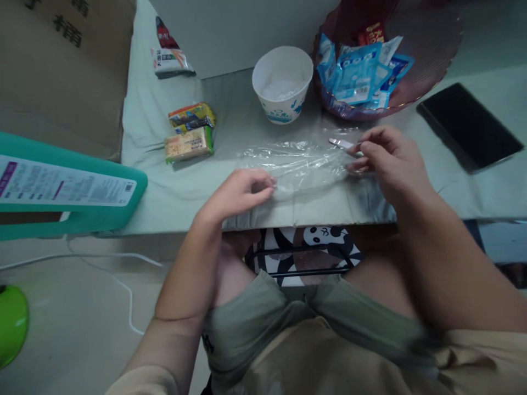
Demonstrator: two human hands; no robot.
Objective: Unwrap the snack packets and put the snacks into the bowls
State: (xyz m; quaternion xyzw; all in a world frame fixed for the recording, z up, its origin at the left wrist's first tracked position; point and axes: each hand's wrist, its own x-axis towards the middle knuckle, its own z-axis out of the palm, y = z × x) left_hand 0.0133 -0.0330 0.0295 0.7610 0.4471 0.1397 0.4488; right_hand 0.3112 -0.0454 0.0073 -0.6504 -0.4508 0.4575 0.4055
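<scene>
A crinkled clear plastic bag [302, 164] lies across the cloth-covered table between my hands. My left hand [242, 192] is at its left end, fingers curled and the tips closed on the film's edge. At the right end, my right hand [389, 153] pinches a slim, shiny silver metal tool [340, 143], whose tip points left over the plastic. Its exact kind is too small to make out. Just beyond the bag stands a white paper cup [281, 112] with blue print and something whitish inside.
A reddish transparent bowl [432, 82] holds blue packets [356, 77]. Right of it lies a black phone [471, 126]. Wrapped snacks [189, 144] and small packets [171, 60] are at the left. A green container [123, 192] stands by a cardboard box [82, 82]; white cables [132, 296] hang below.
</scene>
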